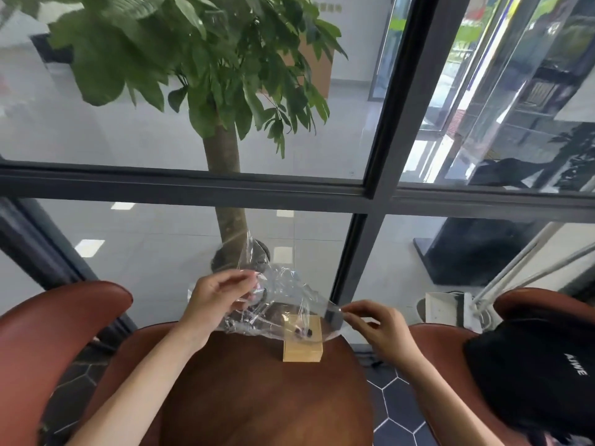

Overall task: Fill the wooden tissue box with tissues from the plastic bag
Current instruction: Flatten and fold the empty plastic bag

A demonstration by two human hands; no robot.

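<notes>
Plastic bag [283, 304], clear and crinkled, hangs stretched between both hands above the far edge of the round brown table [257, 397]. Left hand [214, 296] and right hand [373, 320] each pinch an edge. Beneath it sits the square pale wooden tissue box [302, 350].

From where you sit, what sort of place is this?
Probably a lounge or cafe corner of an office or shop building: a round brown wooden table flanked by reddish-brown leather chairs, a dark-framed glass wall, and a tall leafy potted tree on the tiled hall floor beyond.
</notes>
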